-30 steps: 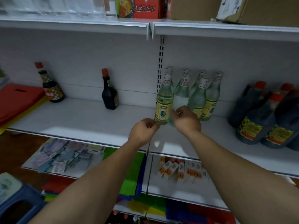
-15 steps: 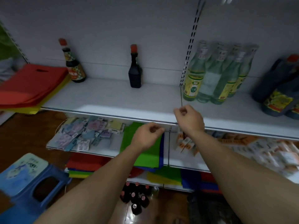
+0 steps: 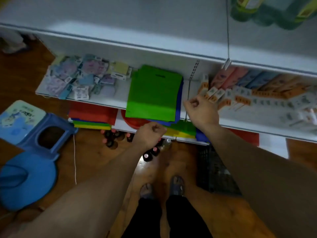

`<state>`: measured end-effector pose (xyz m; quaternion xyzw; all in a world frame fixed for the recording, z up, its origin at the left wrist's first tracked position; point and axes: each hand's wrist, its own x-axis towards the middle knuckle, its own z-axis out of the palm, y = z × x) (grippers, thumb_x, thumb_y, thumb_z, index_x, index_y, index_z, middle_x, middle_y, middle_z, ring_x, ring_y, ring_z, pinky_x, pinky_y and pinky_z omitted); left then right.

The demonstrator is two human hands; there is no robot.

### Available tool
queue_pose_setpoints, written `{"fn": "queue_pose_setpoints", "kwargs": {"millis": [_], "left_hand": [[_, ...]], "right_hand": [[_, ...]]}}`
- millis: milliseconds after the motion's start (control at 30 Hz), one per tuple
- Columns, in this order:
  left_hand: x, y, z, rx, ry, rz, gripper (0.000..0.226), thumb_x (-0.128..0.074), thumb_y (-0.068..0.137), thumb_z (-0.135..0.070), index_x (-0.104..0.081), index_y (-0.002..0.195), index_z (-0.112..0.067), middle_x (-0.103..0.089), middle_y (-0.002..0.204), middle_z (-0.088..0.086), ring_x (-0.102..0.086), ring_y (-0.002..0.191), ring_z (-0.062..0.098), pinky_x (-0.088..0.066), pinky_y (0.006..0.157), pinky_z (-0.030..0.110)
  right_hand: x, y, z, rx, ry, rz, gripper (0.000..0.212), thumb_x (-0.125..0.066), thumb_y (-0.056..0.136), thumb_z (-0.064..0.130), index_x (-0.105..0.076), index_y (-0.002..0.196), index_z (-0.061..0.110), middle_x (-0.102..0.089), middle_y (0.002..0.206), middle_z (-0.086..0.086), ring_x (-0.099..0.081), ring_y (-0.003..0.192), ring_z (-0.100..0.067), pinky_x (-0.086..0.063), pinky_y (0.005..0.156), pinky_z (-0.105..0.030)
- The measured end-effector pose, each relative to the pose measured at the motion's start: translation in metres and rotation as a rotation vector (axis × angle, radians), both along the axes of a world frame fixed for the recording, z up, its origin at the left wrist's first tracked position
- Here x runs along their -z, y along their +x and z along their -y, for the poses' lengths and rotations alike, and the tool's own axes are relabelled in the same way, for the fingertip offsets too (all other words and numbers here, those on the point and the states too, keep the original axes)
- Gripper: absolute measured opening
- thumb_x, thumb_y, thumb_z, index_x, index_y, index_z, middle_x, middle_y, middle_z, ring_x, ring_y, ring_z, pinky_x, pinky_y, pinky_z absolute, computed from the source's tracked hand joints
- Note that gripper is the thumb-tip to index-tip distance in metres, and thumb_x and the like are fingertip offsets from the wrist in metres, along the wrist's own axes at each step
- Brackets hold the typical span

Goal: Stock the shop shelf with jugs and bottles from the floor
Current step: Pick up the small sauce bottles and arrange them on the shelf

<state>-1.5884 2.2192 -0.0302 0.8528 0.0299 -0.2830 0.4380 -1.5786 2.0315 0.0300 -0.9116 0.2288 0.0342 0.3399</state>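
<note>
Several dark bottles with red caps stand on the wooden floor under the lowest shelf, some hidden behind my left arm. Blurred green glass bottles stand at the top right on the white shelf. My left hand hovers above the floor bottles with its fingers curled, holding nothing. Further right and higher, my right hand is also curled and empty, in front of the lower shelf's edge.
Green bags and small packets lie on the lower shelf, with boxed goods to the right. A blue stool stands on the floor at left. A black crate sits by my feet.
The view has tipped from the shelf down to the floor. Both hands have come away from the green bottles and lowered, still curled and empty.
</note>
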Motion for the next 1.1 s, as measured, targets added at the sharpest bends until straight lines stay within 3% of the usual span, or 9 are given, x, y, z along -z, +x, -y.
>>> {"fn": "queue_pose_setpoints", "kwargs": {"millis": [233, 367, 567, 767, 867, 1000, 1100], "left_hand": [[0.133, -0.021, 0.008, -0.034, 0.089, -0.189, 0.015, -0.06, 0.088, -0.035, -0.068, 0.094, -0.023, -0.072, 0.093, 0.0, -0.068, 0.091, 0.022, -0.054, 0.087, 0.04], [0.215, -0.033, 0.01, -0.05, 0.164, -0.253, 0.022, -0.062, 0.088, -0.031, -0.07, 0.105, -0.02, -0.072, 0.101, 0.001, -0.066, 0.097, 0.021, -0.05, 0.087, 0.032], [0.342, -0.042, 0.012, -0.153, 0.268, -0.316, 0.03, -0.063, 0.086, -0.033, -0.065, 0.114, -0.022, -0.069, 0.111, 0.002, -0.064, 0.106, 0.026, -0.05, 0.094, 0.038], [0.445, -0.042, 0.035, -0.383, 0.132, -0.392, 0.06, -0.065, 0.082, -0.04, -0.045, 0.135, -0.018, -0.061, 0.126, 0.003, -0.056, 0.116, 0.025, -0.044, 0.091, 0.029], [0.48, -0.047, 0.043, -0.515, 0.118, -0.398, 0.067, -0.066, 0.086, -0.03, -0.034, 0.144, -0.021, -0.054, 0.138, 0.001, -0.055, 0.119, 0.025, -0.042, 0.087, 0.027], [0.505, -0.045, 0.05, -0.716, -0.018, -0.351, 0.072, -0.064, 0.089, -0.021, -0.026, 0.15, -0.027, -0.048, 0.145, 0.0, -0.047, 0.13, 0.023, -0.041, 0.105, 0.036], [0.518, -0.037, 0.048, -0.754, -0.07, -0.301, 0.071, -0.06, 0.092, -0.012, -0.023, 0.152, -0.023, -0.05, 0.144, 0.002, -0.046, 0.131, 0.02, -0.039, 0.108, 0.036]], "right_hand": [[0.134, -0.008, 0.009, -0.04, 0.057, -0.226, 0.023, -0.052, 0.089, 0.049, -0.059, 0.096, 0.028, -0.066, 0.105, -0.003, -0.059, 0.099, -0.03, -0.043, 0.077, -0.033], [0.228, -0.021, 0.015, -0.088, 0.03, -0.338, 0.034, -0.052, 0.091, 0.049, -0.062, 0.112, 0.024, -0.066, 0.117, -0.004, -0.058, 0.11, -0.029, -0.048, 0.088, -0.037], [0.361, -0.032, 0.015, -0.109, 0.015, -0.467, 0.04, -0.046, 0.091, 0.052, -0.058, 0.114, 0.022, -0.064, 0.117, -0.008, -0.058, 0.109, -0.034, -0.047, 0.093, -0.045], [0.468, -0.023, 0.009, -0.069, 0.01, -0.421, 0.035, -0.05, 0.092, 0.045, -0.057, 0.118, 0.024, -0.063, 0.12, -0.007, -0.056, 0.113, -0.03, -0.045, 0.09, -0.036], [0.503, -0.021, 0.007, -0.076, 0.0, -0.366, 0.041, -0.052, 0.092, 0.044, -0.053, 0.126, 0.021, -0.058, 0.127, -0.008, -0.053, 0.117, -0.029, -0.042, 0.09, -0.034], [0.536, -0.019, 0.005, -0.089, 0.022, -0.34, 0.049, -0.058, 0.091, 0.04, -0.047, 0.135, 0.021, -0.049, 0.135, -0.008, -0.049, 0.122, -0.028, -0.04, 0.094, -0.034], [0.555, -0.017, 0.004, -0.116, 0.038, -0.315, 0.053, -0.063, 0.088, 0.037, -0.046, 0.136, 0.021, -0.048, 0.136, -0.008, -0.047, 0.124, -0.026, -0.038, 0.095, -0.032]]}}
